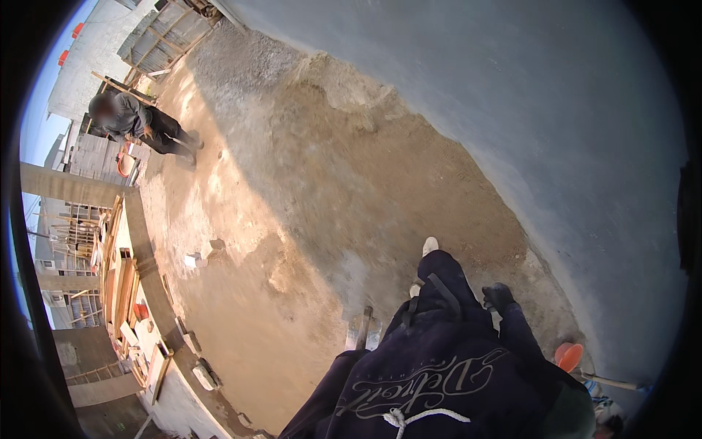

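Note:
My right hand (499, 296), in a dark glove, hangs beside my dark trousers. Its fingers are loosely bent and apart, with nothing seen in them; the grey wall is the nearest thing on that side. My left hand is hidden past the end of my dark sleeve (349, 356). From that sleeve end juts a flat grey tool with a wooden handle (363, 329), which looks held there; its exact kind cannot be made out. Below me, one pale shoe (430, 245) is stepping forward on the sandy ground (329, 197).
A smooth grey wall (556, 132) runs along the right, with a sand and gravel heap (292, 73) at its far end. A person (135, 121) stands far left. Wooden boards (124, 285) lie behind a low concrete edge. An orange container (568, 356) is near right; pale blocks (212, 249) lie left.

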Available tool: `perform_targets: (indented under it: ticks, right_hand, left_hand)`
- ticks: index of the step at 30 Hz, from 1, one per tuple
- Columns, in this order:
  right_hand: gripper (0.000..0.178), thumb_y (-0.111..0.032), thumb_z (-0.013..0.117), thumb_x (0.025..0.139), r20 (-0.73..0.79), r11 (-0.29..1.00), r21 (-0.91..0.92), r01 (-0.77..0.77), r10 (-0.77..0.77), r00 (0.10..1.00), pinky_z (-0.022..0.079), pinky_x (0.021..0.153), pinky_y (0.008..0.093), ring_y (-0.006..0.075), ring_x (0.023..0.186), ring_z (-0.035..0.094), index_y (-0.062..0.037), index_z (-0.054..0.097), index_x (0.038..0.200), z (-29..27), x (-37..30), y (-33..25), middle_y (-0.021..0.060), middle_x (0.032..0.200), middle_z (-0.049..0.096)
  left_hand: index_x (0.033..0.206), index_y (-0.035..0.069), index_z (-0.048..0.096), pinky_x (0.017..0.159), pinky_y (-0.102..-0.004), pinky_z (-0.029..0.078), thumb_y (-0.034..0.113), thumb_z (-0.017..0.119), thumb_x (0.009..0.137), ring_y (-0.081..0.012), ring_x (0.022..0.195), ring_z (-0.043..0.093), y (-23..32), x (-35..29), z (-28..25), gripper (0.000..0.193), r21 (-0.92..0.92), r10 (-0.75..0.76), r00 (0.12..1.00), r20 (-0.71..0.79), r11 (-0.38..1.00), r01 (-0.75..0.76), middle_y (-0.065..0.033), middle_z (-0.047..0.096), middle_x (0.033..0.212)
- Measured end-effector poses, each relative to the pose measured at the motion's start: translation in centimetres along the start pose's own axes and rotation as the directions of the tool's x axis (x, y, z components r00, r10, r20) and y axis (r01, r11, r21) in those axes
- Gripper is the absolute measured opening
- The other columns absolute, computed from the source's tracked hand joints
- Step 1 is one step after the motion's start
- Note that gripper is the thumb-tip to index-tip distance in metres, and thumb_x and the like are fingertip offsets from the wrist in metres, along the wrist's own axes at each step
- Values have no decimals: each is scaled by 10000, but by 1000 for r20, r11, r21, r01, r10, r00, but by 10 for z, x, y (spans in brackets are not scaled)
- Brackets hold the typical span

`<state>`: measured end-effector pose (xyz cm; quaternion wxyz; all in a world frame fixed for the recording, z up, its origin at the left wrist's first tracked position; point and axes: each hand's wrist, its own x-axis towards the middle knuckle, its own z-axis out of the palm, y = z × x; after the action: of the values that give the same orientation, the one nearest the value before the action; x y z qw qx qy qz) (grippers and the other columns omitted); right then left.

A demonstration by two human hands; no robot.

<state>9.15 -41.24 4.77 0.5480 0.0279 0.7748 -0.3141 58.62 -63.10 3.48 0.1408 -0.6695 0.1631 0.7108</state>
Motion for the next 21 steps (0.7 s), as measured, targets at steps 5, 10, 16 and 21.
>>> perform_targets:
  ticks: [5, 10, 16, 21]
  right_hand:
    - [236, -249, 667, 919, -33, 996, -23, -86, 85, 996, 515, 503, 367, 214, 578, 628, -19, 613, 928, 11, 75, -91, 103, 755, 636]
    - [248, -260, 654, 916, 23, 961, -223, -166, 176, 984, 474, 487, 379, 234, 560, 604, -17, 617, 951, 58, 180, -189, 99, 734, 620]
    - [255, -295, 706, 918, 233, 962, 112, 248, -268, 935, 447, 456, 327, 152, 532, 552, -86, 570, 866, 170, 227, -416, 36, 690, 572]
    - [264, -291, 710, 941, 310, 896, 228, 380, -437, 844, 418, 432, 304, 121, 493, 511, -95, 569, 836, 232, 233, -531, 13, 661, 550]
  left_hand:
    - [997, 22, 670, 531, -372, 520, 244, 792, 855, -224, 567, 614, 51, 4, 24, 290, -6, 22, 1000, -13, 1000, -22, -108, 633, 726]
    - [1000, 21, 672, 532, -370, 517, 251, 789, 858, -221, 566, 612, 122, -18, 5, 294, -46, 37, 995, -90, 998, -42, -105, 634, 730]
    - [1004, 19, 675, 534, -368, 514, 259, 785, 863, -218, 565, 609, 208, -45, -32, 299, -97, 50, 987, -150, 993, -65, -103, 635, 734]
    - [1007, 18, 678, 535, -366, 511, 266, 782, 867, -214, 565, 606, 289, -44, -69, 303, -109, 60, 985, -161, 991, -78, -100, 637, 737]
